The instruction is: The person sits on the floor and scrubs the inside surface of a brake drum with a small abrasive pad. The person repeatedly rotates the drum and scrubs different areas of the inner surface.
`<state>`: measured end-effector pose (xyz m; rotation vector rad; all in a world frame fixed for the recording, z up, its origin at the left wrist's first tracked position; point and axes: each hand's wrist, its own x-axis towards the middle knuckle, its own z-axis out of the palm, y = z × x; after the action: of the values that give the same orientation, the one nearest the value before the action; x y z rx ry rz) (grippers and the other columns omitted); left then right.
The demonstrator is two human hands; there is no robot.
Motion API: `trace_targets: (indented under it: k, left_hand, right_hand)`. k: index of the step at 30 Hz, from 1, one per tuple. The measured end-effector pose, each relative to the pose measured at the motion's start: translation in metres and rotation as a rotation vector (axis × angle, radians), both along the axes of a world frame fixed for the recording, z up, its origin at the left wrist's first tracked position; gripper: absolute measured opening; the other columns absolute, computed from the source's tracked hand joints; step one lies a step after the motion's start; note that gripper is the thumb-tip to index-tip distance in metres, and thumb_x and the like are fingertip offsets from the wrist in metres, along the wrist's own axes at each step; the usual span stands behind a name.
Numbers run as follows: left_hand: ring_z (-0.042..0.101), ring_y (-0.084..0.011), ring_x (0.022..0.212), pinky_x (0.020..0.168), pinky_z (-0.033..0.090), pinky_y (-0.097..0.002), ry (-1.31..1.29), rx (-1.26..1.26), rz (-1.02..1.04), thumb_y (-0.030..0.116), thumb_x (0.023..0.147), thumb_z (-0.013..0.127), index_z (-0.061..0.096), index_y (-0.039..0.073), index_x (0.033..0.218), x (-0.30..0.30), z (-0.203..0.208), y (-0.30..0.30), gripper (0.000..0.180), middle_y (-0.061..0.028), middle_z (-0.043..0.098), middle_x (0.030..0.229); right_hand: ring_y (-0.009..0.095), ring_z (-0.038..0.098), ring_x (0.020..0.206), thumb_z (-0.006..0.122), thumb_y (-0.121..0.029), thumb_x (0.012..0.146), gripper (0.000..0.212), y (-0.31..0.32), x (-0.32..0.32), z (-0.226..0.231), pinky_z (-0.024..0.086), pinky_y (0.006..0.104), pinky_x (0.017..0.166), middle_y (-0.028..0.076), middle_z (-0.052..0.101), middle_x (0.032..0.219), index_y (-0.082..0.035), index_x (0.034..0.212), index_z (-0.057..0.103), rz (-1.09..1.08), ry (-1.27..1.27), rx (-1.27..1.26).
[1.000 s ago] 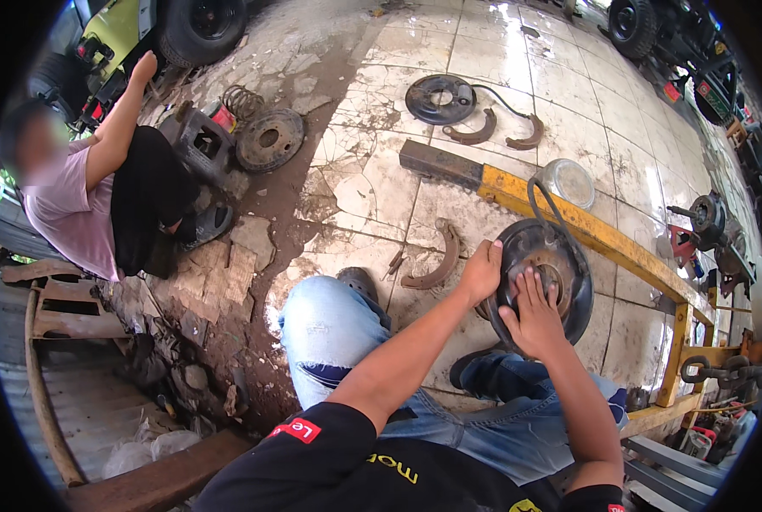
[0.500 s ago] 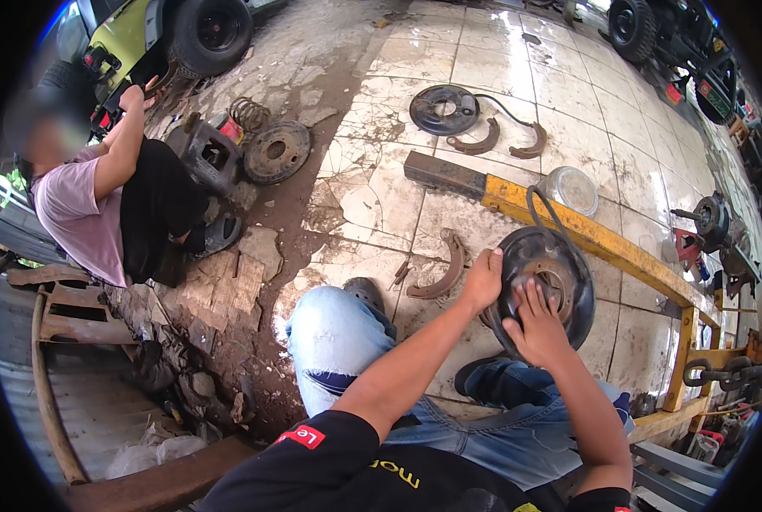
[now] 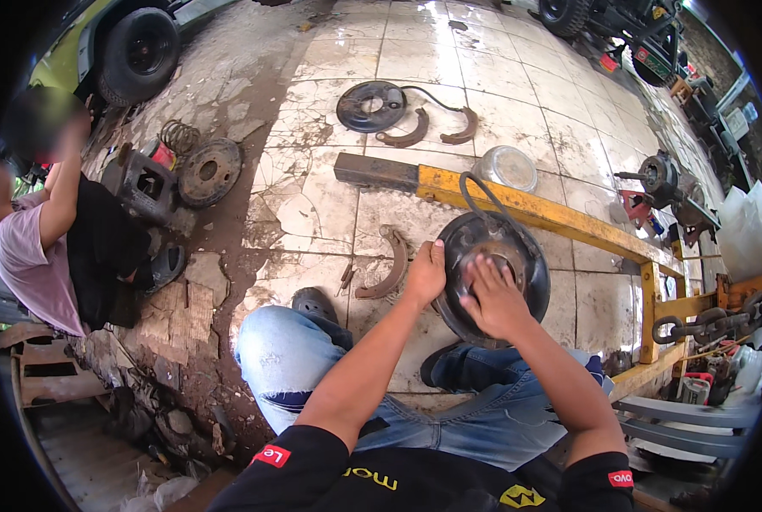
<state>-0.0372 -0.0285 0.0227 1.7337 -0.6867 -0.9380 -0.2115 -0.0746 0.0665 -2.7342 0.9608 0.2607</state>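
A round black brake backing plate (image 3: 524, 299) with a cable leading off its top is tilted up between my knees. My left hand (image 3: 426, 273) grips its left rim, fingers partly hidden behind it. Across its face lies my right hand (image 3: 496, 299), fingers stretched out, near the centre hole. A curved rusty brake shoe (image 3: 391, 271) rests on the tiles left of the plate, with a small thin metal part (image 3: 347, 275) beside it. Farther off lie a second backing plate (image 3: 362, 111) with its cable and two more brake shoes, one (image 3: 408, 135) closer to it than the other (image 3: 459, 128).
A yellow metal frame (image 3: 534, 209) runs beyond the plate and down the right side, carrying a heavy chain (image 3: 714, 322). Behind its beam is a clear round container (image 3: 509, 166). Another person (image 3: 39, 247) crouches at left near a rusty disc (image 3: 210, 173) and a coil spring (image 3: 178, 135).
My view has turned rightward, so the scene sits farther left. My left hand keeps its hold on the rim; my right hand stays on the plate's face. The other person's arms have risen toward the head.
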Motion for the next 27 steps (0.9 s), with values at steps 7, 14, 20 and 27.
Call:
trace_targets:
  k: [7, 14, 20, 27]
  left_hand:
    - [0.056, -0.05, 0.105, 0.09, 0.045, -0.0477, -0.132, -0.052, 0.044, 0.041, 0.103, 0.036, 0.056, -0.004, 0.11, 0.0, -0.024, -0.002, 0.049, -0.0334, 0.06, 0.107]
    - [0.058, -0.0268, 0.101, 0.09, 0.045, -0.0354, -0.023, 0.015, -0.021, 0.041, 0.104, 0.039, 0.052, -0.008, 0.122, 0.006, -0.014, 0.001, 0.054, -0.0216, 0.062, 0.11]
    - [0.056, -0.0276, 0.11, 0.095, 0.044, -0.035, 0.044, 0.015, 0.002, 0.041, 0.104, 0.038, 0.045, -0.01, 0.134, 0.0, 0.001, -0.001, 0.06, -0.023, 0.059, 0.121]
    - [0.061, -0.0324, 0.093, 0.085, 0.047, -0.0389, -0.023, -0.061, 0.042, 0.037, 0.105, 0.038, 0.055, -0.008, 0.114, -0.004, 0.0, -0.001, 0.048, -0.0241, 0.064, 0.102]
  right_hand:
    - [0.036, 0.025, 0.145, 0.039, -0.052, 0.098, 0.07, 0.002, 0.008, -0.009, 0.018, 0.0503, 0.117, 0.023, 0.029, 0.154, -0.001, 0.146, 0.036, 0.063, -0.189, 0.024]
    - [0.038, 0.021, 0.145, 0.033, -0.061, 0.097, 0.08, -0.009, 0.012, -0.016, 0.016, 0.0481, 0.119, 0.025, 0.024, 0.155, 0.001, 0.147, 0.032, -0.084, -0.187, 0.028]
    - [0.034, 0.021, 0.146, 0.031, -0.062, 0.097, 0.082, -0.014, 0.012, -0.018, 0.016, 0.0469, 0.119, 0.022, 0.025, 0.155, 0.003, 0.147, 0.032, -0.153, -0.122, -0.006]
    - [0.037, 0.025, 0.144, 0.037, -0.057, 0.097, 0.076, -0.012, 0.015, -0.017, 0.019, 0.05, 0.118, 0.023, 0.031, 0.152, 0.003, 0.144, 0.037, -0.169, -0.225, -0.006]
